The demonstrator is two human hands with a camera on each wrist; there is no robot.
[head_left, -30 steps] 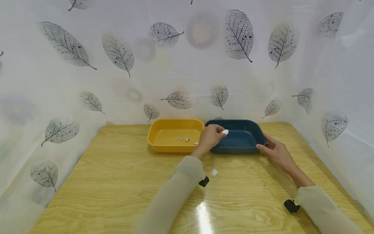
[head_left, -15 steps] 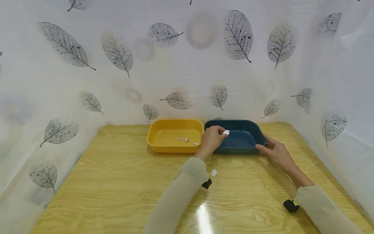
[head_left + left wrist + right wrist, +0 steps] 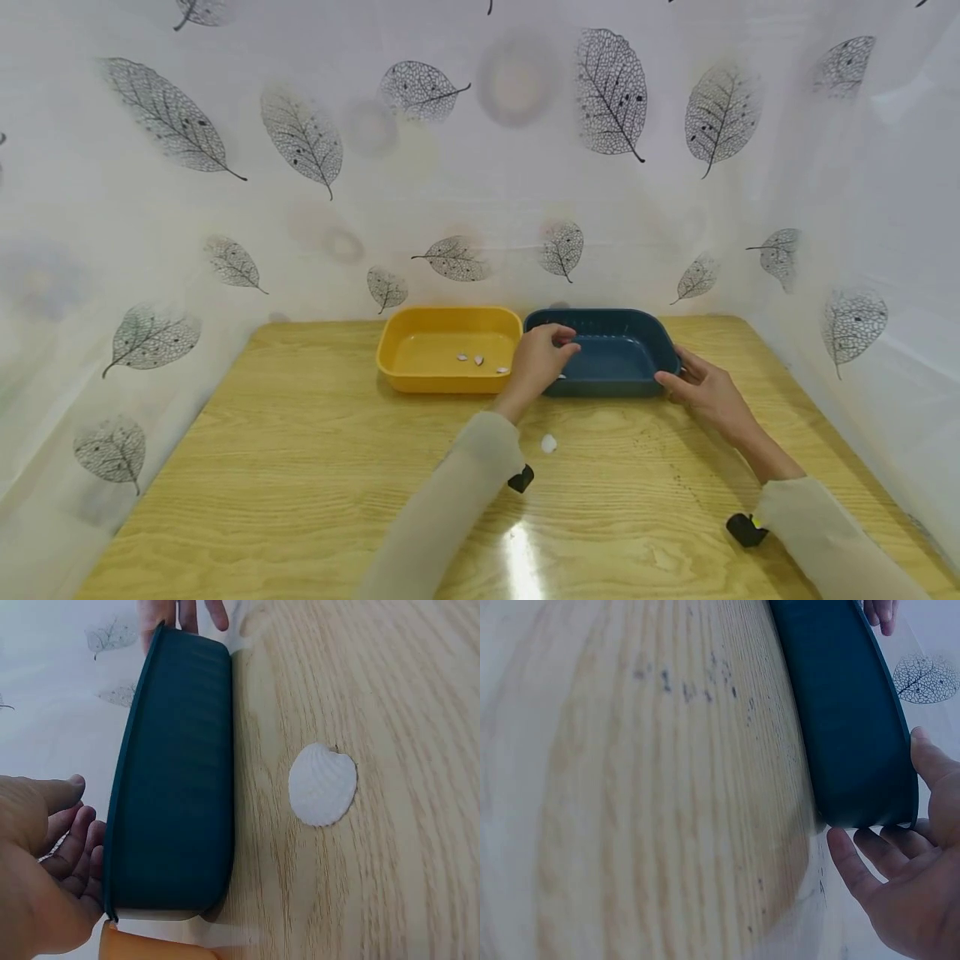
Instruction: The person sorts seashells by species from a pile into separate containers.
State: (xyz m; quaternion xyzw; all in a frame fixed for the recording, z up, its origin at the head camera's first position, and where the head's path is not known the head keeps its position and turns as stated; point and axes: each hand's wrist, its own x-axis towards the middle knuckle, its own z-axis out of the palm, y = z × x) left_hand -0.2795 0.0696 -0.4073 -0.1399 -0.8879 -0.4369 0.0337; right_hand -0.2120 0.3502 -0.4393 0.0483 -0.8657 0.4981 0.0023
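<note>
My left hand (image 3: pixel 542 358) hangs over the left end of a dark blue tray (image 3: pixel 615 385), thumb and fingertips slightly apart and nothing between them. A sliver of a white shell (image 3: pixel 561 377) shows inside that tray, just under the hand. The right hand (image 3: pixel 708 396) holds the tray's right end, its thumb (image 3: pixel 924 754) at the rim and the other fingers against the end wall. On the wood in front of the tray lies a ribbed white scallop-like shell (image 3: pixel 322 786).
A yellow tray (image 3: pixel 450 383) stands beside the blue one on the left, with several small pale shells (image 3: pixel 478 360) in it. Both trays are near the table's (image 3: pixel 300 467) back edge, before a leaf-printed curtain (image 3: pixel 480 183).
The left hand has let go of the white shell it pinched, which has dropped into the blue tray. The right hand stays at the tray's end.
</note>
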